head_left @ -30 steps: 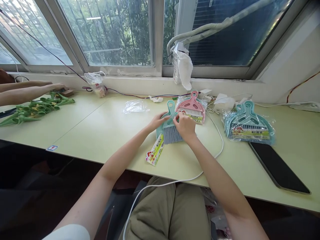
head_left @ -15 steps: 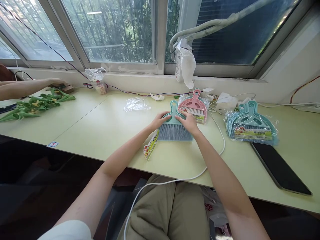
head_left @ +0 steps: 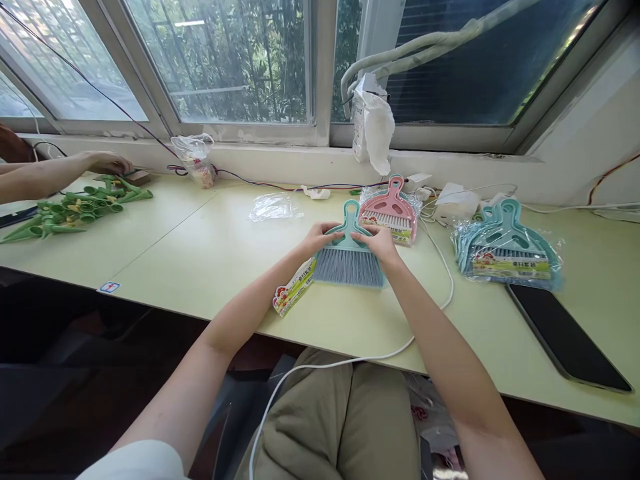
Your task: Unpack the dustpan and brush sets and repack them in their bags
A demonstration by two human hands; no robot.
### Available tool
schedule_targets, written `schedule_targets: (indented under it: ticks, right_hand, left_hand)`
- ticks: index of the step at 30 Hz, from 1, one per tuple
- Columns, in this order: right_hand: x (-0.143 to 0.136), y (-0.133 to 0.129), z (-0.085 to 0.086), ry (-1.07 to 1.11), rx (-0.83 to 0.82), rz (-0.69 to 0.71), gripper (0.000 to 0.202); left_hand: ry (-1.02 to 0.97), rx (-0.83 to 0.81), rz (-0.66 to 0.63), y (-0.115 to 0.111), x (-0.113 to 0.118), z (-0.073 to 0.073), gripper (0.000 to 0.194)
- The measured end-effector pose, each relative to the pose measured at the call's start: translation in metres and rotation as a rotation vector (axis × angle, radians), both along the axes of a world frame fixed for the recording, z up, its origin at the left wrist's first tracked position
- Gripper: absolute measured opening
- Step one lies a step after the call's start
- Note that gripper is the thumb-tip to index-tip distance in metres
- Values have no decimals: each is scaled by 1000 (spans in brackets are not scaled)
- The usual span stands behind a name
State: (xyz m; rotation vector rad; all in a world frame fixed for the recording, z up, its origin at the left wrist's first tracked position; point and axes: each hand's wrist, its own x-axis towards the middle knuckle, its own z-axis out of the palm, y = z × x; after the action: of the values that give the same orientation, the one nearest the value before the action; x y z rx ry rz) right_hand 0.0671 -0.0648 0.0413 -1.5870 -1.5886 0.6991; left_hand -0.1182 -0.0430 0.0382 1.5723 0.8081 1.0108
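A teal hand brush (head_left: 349,263) with grey bristles lies on the table in front of me, its looped handle pointing away. My left hand (head_left: 320,238) grips its left shoulder, thumb on top. On the opposite shoulder my right hand (head_left: 377,241) holds it the same way. Teal edging shows around the brush; whether a dustpan lies beneath it I cannot tell. Left of the bristles lies a printed yellow-green label strip (head_left: 294,288), slanted and touching or very near the brush. Just behind my right hand rests a pink brush and dustpan set (head_left: 390,210) on clear wrapping.
To the right lie bagged teal brush sets (head_left: 507,247) and a black phone (head_left: 565,333). A white cable (head_left: 400,350) loops over the table edge. Flat clear plastic bags (head_left: 275,207) lie behind. At far left, another person's hand (head_left: 107,162) is beside green cone-shaped pieces (head_left: 85,210).
The label strip has swung out to the left and shows more of its face. The bristle end has tipped slightly toward me. Both hands keep their hold. The other person's hand has shifted a little.
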Motion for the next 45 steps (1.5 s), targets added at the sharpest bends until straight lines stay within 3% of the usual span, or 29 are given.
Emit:
schedule_targets:
  ticks: [4, 7, 10, 14, 17, 22, 25, 32, 34, 41, 45]
  right_hand:
    - [-10, -15, 10, -218, 67, -56, 42]
    - [-24, -32, 16, -435, 417, -53, 45]
    - [-44, -49, 14, -673, 614, 323, 47]
    - [-70, -65, -2, -751, 674, 716, 51]
    - [-82, -70, -13, -710, 633, 878, 47]
    - [-86, -69, -20, -663, 518, 949, 41]
    - [-88, -69, -21, -605, 456, 1000, 37]
    - [-90, -79, -14, -460, 294, 1121, 58]
    - [-91, -81, -11, -437, 243, 1148, 59]
    - [-91, -79, -6, -314, 170, 1202, 30]
    - [-92, -77, -10, -307, 202, 1105, 35]
  left_hand:
    - [-38, -27, 30, 3, -1, -2, 42]
    - [-104, -64, 118, 11, -7, -10, 39]
    - [-183, -80, 218, 25, -16, -16, 32]
    - [-262, -176, 312, 38, -26, -21, 26]
    - [-317, -219, 397, 42, -31, -25, 30]
    - [-459, -338, 519, 52, -45, -34, 41]
    - [-537, -384, 569, 63, -57, -37, 35]
    - [-483, -293, 694, 75, -76, -40, 21]
    - [-494, -311, 694, 74, -76, -40, 17]
    - [-606, -430, 655, 68, -70, -34, 17]
    - [-681, -482, 626, 65, -67, -31, 18]
